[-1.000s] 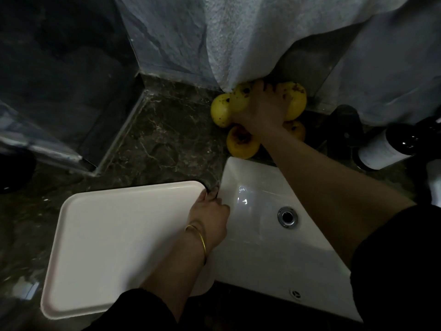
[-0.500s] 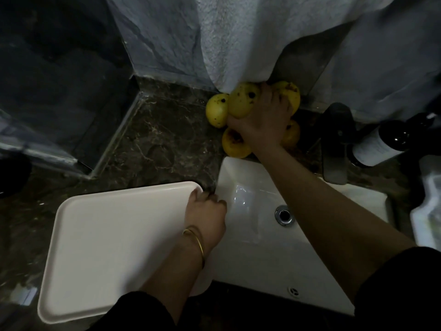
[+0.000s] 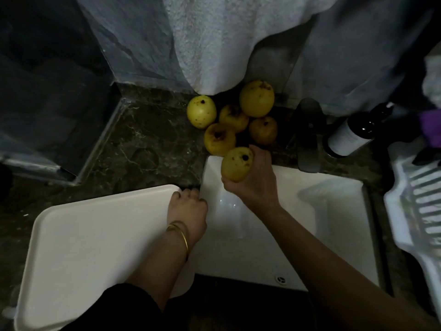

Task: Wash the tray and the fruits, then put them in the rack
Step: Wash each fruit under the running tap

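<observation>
My right hand (image 3: 254, 182) grips a yellow spotted fruit (image 3: 236, 163) above the back left corner of the white sink (image 3: 334, 211). Several more yellow fruits (image 3: 256, 99) lie in a pile on the dark marble counter behind the sink, under a hanging white towel. My left hand (image 3: 188, 211) holds the right edge of the white tray (image 3: 95, 247), fingers curled over its rim. The tray lies flat on the counter left of the sink. A white slatted rack (image 3: 420, 206) stands at the right edge.
A dark faucet (image 3: 309, 139) rises behind the sink, with a dark labelled bottle (image 3: 353, 134) to its right. A white towel (image 3: 214, 39) hangs down over the fruit pile. A glass panel (image 3: 59, 115) stands at the left on the marble counter (image 3: 143, 144).
My right hand has lifted one fruit off the pile and drawn it toward me, over the sink's back edge. The left hand has stayed on the tray's edge.
</observation>
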Tool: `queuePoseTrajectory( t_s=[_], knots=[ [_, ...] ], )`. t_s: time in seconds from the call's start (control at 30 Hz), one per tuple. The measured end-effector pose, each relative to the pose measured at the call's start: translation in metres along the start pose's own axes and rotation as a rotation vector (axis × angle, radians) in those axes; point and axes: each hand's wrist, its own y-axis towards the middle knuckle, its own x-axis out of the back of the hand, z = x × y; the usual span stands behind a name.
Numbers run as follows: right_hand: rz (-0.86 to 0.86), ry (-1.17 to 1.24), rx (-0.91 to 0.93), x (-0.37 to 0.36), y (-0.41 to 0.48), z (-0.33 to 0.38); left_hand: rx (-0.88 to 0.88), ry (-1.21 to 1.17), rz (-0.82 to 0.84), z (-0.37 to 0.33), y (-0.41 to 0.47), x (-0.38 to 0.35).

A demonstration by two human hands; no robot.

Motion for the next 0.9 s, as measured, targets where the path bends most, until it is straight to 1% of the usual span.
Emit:
queuePoseTrajectory(
  t_s=[0.2, 0.3, 0.37, 0.43, 0.47, 0.5, 0.53, 0.6, 0.63, 0.67, 0.7, 0.73, 0.77, 0.83, 0.9],
  knots=[
    [0.103, -0.074, -0.09, 0.018, -0.025, -0.034, 0.017, 0.066, 0.05, -0.005, -0.004, -0.002],
    [0.092, -0.062, -0.135, 0.027, -0.033, -0.048, 0.095, 0.06, 0.056, -0.012, -0.005, 0.001],
    [0.075, -0.048, -0.162, 0.035, -0.036, -0.055, 0.125, 0.022, 0.036, -0.021, -0.004, 0.005],
    [0.072, -0.045, -0.177, 0.043, -0.039, -0.062, 0.087, -0.059, -0.03, -0.035, -0.002, 0.009],
    [0.076, -0.036, -0.184, 0.046, -0.04, -0.065, 0.054, -0.139, -0.068, -0.043, 0.0, 0.011],
    [0.082, -0.021, -0.193, 0.05, -0.041, -0.069, 0.035, -0.27, -0.09, -0.052, 0.003, 0.011],
    [0.089, -0.004, -0.209, 0.053, -0.042, -0.072, 0.044, -0.462, -0.083, -0.061, 0.006, 0.014],
    [0.102, 0.017, -0.235, 0.057, -0.045, -0.077, 0.139, -0.985, 0.041, -0.081, 0.012, 0.018],
    [0.104, 0.017, -0.236, 0.058, -0.046, -0.078, 0.2, -1.273, 0.167, -0.089, 0.014, 0.02],
    [0.108, 0.022, -0.238, 0.059, -0.047, -0.081, 0.253, -1.541, 0.329, -0.097, 0.016, 0.022],
    [0.11, 0.035, -0.244, 0.06, -0.048, -0.083, 0.294, -1.749, 0.484, -0.104, 0.019, 0.023],
    [0.114, 0.056, -0.258, 0.061, -0.05, -0.085, 0.327, -1.914, 0.598, -0.109, 0.021, 0.023],
    [0.12, 0.078, -0.274, 0.062, -0.051, -0.087, 0.357, -2.05, 0.671, -0.115, 0.024, 0.022],
    [0.124, 0.108, -0.305, 0.064, -0.052, -0.091, 0.382, -2.225, 0.734, -0.126, 0.03, 0.02],
    [0.121, 0.126, -0.322, 0.066, -0.053, -0.095, 0.388, -2.303, 0.759, -0.138, 0.034, 0.021]
  ],
)
